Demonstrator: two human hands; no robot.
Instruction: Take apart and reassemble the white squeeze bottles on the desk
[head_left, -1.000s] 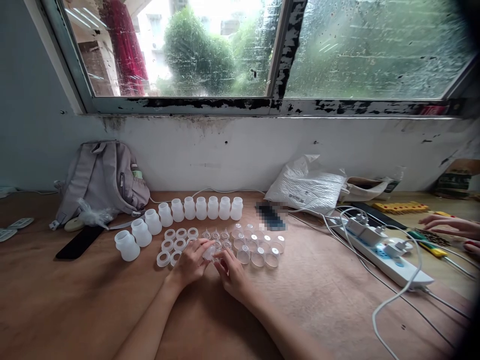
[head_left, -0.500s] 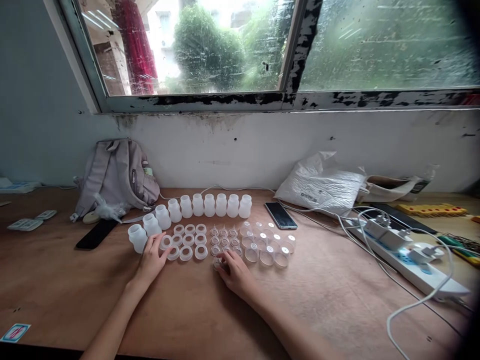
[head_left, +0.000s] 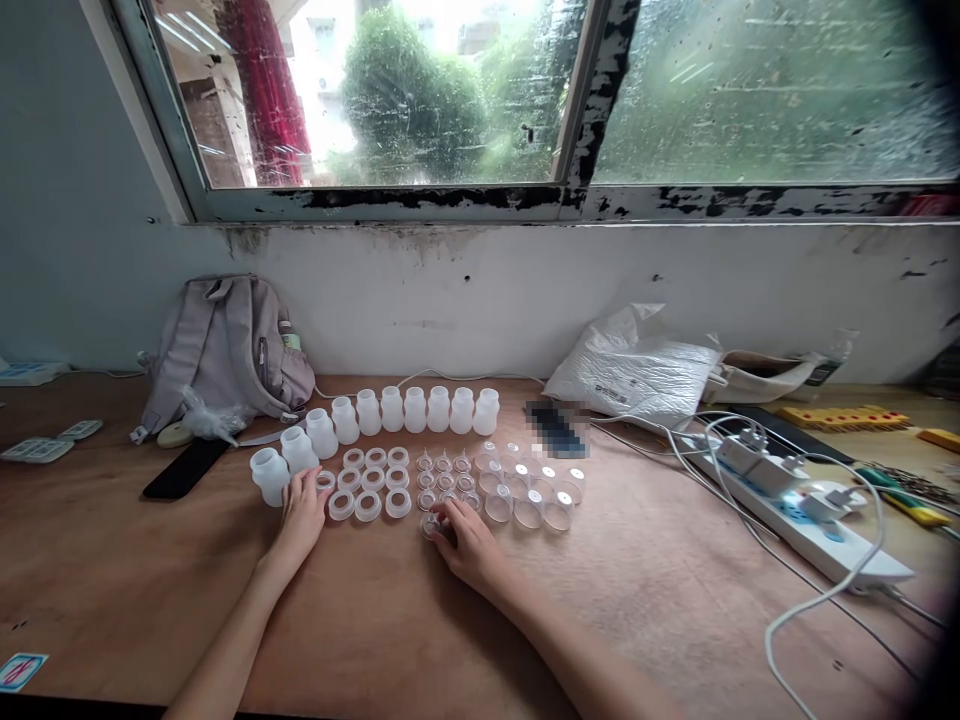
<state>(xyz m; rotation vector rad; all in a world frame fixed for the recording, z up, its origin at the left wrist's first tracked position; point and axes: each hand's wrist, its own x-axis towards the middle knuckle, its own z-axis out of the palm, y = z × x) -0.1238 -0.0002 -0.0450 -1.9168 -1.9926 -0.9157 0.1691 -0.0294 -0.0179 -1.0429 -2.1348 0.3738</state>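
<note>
My left hand (head_left: 301, 518) lies on the table beside the nearest frosted white bottle (head_left: 268, 476), at the left end of a curved row of such bottles. Its fingers are slightly apart and partly cover a translucent collar ring (head_left: 325, 480); no hold on it shows. Several more collar rings (head_left: 367, 506) lie in rows to the right. My right hand (head_left: 466, 540) has thumb and fingers closed around a clear bottle nipple (head_left: 430, 525) on the table. Beyond it stand rows of more nipples (head_left: 426, 480). Clear domed caps (head_left: 528, 512) are grouped to its right.
A grey backpack (head_left: 229, 350), a plastic bag (head_left: 214, 412) and a black phone (head_left: 186, 468) are at the left. A blurred dark object (head_left: 556, 430) lies behind the caps. At the right are a silver package (head_left: 634, 365) and a power strip (head_left: 817, 525) with trailing cables (head_left: 780, 610).
My left hand has drawn slightly left and its thumb has come off the front of the collar ring. My right hand stays at the same nipple. The view has shifted slightly.
</note>
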